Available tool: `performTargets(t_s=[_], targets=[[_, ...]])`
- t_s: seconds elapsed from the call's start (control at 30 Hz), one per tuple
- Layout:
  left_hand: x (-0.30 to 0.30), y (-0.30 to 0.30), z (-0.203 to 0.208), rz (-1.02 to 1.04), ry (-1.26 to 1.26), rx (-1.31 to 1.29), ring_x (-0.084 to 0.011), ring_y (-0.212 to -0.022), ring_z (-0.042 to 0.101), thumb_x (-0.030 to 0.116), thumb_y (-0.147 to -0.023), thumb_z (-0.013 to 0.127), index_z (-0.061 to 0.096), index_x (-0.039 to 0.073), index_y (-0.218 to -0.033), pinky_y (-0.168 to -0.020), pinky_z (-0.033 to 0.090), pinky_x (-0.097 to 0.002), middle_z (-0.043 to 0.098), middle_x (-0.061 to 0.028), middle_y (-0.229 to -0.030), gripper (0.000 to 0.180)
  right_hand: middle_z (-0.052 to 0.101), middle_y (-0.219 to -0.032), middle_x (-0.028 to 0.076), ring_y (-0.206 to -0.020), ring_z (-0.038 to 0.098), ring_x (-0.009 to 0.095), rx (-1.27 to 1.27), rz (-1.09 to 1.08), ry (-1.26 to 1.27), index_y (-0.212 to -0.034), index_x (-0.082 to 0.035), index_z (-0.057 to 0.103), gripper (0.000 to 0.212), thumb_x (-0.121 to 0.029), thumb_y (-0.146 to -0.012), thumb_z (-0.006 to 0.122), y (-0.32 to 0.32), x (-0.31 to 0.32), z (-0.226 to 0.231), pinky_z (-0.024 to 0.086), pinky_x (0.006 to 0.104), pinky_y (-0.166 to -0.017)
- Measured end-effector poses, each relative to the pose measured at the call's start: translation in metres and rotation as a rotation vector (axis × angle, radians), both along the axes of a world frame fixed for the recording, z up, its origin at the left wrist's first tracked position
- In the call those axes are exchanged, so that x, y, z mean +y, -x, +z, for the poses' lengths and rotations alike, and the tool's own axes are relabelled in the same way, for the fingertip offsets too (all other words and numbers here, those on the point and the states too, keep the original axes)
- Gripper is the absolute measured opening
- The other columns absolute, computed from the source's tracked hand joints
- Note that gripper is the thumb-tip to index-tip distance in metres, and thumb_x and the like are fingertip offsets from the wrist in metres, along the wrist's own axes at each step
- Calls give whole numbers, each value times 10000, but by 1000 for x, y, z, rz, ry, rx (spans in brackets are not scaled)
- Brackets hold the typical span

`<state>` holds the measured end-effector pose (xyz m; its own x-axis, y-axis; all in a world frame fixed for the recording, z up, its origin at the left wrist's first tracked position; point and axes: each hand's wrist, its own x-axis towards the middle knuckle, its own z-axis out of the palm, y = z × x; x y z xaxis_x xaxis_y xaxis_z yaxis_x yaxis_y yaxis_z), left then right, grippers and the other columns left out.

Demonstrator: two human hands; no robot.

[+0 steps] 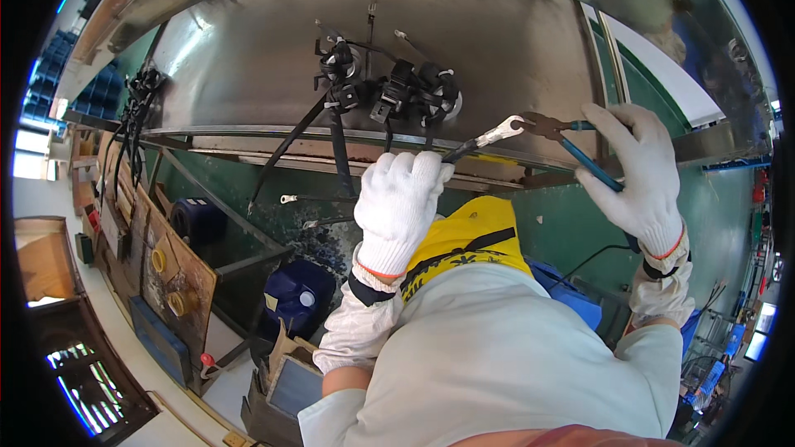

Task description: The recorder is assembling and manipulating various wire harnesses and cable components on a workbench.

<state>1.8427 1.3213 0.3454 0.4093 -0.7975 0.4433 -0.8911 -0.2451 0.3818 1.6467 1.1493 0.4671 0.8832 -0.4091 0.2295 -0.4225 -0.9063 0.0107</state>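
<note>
My left hand (401,203), in a white knit glove, is closed around a thick black cable (460,151). From the cable's end a silver ring lug (500,131) points up to the right. My right hand (638,174), also gloved, holds pliers (590,162) with blue handles, the handles spread apart between thumb and fingers. The rusty brown jaws of the pliers meet the lug's ring end; whether they grip it or only touch it, I cannot tell. Two more lug-ended cables (319,199) hang left of my left hand, their other ends hidden.
A metal worktable (248,50) lies ahead, carrying black cable assemblies (397,93) with connectors. Another dark cable bundle (142,99) hangs over its left end. Below left are a dark blue jug (300,296), a second jug (199,220) and a wooden board (170,252). The floor is green.
</note>
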Motion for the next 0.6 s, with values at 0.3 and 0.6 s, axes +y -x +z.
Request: performTargets(t_s=[0.3,0.6], targets=[[-2,3,-6,-7,8,-61,-269,-657,521,187,-757,691,564,108,-816,-582,414,-403,512,-58,-669,161,550,-1028,164,-961,533,353,89,-59,-82,-1199,-105,560,556,-200,-674,717,2,4,6,430,431,-836],[-2,5,-4,-6,3,-60,-262,-651,518,183,-758,684,569,120,-819,-587,413,-400,501,-49,-662,145,549,-1011,157,-944,534,352,82,-65,51,-1199,-106,553,551,-192,-683,725,2,12,2,428,432,-822]])
